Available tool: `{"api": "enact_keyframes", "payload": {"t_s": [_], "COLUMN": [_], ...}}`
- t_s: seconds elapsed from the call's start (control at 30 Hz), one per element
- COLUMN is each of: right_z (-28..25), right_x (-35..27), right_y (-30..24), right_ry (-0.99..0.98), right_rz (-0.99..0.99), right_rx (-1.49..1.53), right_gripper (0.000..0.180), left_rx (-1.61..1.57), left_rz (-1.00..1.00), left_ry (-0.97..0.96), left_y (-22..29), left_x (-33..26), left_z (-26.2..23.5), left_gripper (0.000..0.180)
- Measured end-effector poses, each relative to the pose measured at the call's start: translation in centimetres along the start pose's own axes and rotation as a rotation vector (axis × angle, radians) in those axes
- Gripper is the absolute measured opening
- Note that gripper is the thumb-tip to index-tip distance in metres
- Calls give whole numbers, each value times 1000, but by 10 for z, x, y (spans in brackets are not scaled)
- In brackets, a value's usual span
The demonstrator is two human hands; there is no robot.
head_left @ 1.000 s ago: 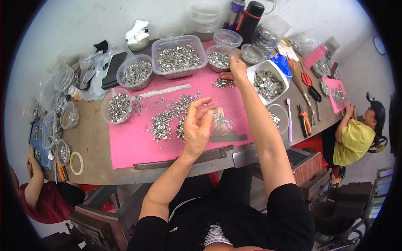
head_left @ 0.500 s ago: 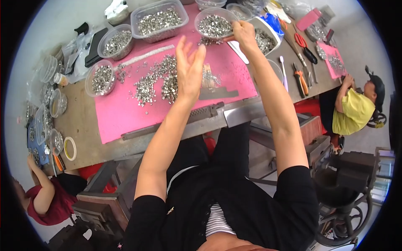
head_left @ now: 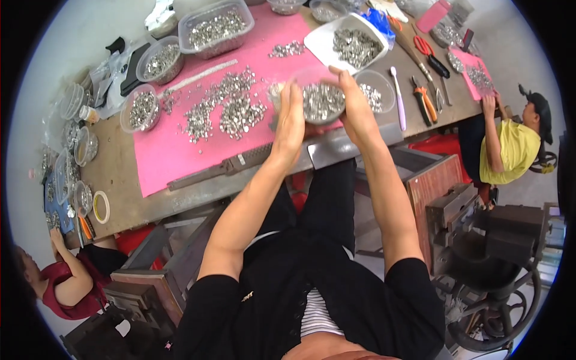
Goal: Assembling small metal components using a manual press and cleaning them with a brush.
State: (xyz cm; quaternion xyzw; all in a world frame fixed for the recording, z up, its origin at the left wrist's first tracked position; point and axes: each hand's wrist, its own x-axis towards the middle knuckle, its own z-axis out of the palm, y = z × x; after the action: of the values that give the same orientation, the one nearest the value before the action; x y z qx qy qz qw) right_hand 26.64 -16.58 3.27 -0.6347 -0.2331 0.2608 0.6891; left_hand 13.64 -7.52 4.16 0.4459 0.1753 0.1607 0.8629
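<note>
Nothing is legible — the gold mark (head_left: 247, 296) on the black shirt (head_left: 270, 318) (tiny) cannot be read.

So it's a round clear plastic tub (head_left: 313, 76) with a good pile of small shiny silver metal bits (head_left: 324, 101) in it, mostly banked toward the near side, held up between the left hand (head_left: 289, 127) and right hand (head_left: 359, 114).

Both forearms reach forward from bent elbows and draw closer together toward the hands, the left forearm (head_left: 249, 207) slanting to the right, the right forearm (head_left: 387, 192) leaning left (both are bare). The left hand (head_left: 289, 123) and right hand (head_left: 354, 108) face each other in a two-sided grip, the left fingers (head_left: 294, 96) pointing away from the body.
</note>
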Motion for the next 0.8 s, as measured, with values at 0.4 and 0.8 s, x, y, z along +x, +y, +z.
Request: {"api": "enact_keyframes", "payload": {"t_s": [0.4,0.8], "right_z": [38,36], "right_x": [-52,-39], "right_y": [19,22], "right_ry": [188,227], "right_rz": [-181,-72], "right_rx": [70,242], "right_gripper": [59,59], "left_rx": [186,218], "left_rz": [474,484], "left_ry": [205,272], "left_y": [-39,-40], "left_x": [-2,13], "left_z": [-13,-6], "left_gripper": [66,59]}}
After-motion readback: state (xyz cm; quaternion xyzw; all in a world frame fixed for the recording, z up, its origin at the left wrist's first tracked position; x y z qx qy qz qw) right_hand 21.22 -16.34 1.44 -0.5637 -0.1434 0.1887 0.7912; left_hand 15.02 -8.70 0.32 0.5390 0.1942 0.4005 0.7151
